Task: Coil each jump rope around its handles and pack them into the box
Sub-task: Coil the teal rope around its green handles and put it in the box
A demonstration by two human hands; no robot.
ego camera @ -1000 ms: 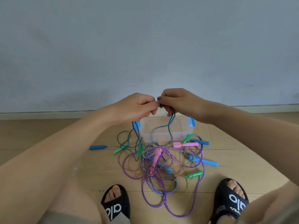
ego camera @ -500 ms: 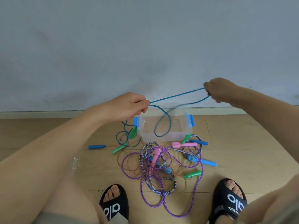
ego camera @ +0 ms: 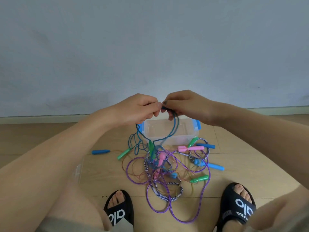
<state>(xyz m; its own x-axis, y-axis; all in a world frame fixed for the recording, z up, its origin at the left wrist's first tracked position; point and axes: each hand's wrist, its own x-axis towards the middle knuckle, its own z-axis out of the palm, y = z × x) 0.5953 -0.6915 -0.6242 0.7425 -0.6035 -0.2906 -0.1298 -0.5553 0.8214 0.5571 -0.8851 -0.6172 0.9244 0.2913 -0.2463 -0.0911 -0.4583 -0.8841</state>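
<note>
My left hand (ego camera: 137,108) and my right hand (ego camera: 187,104) meet above the box, and both pinch the teal-blue jump rope (ego camera: 173,129) at one spot. Its cord hangs in loops in front of the clear plastic box (ego camera: 184,134) with blue clips, which stands open on the floor. One green handle (ego camera: 151,146) dangles on this rope below the hands. In front of the box lies a tangle of ropes: a purple cord (ego camera: 168,210), a blue-and-white braided rope (ego camera: 167,196), pink handles (ego camera: 190,148), blue handles (ego camera: 215,166) and green handles (ego camera: 199,179).
A grey wall (ego camera: 150,47) stands just behind the box. A lone blue handle (ego camera: 100,151) lies left on the wooden floor. A clear lid (ego camera: 78,171) lies by my left leg. My feet in black slides (ego camera: 118,210) flank the tangle's near end.
Half a second ago my right hand had pulled the teal rope out to the right. It has come back to my left hand, and the cord now hangs in another loop.
</note>
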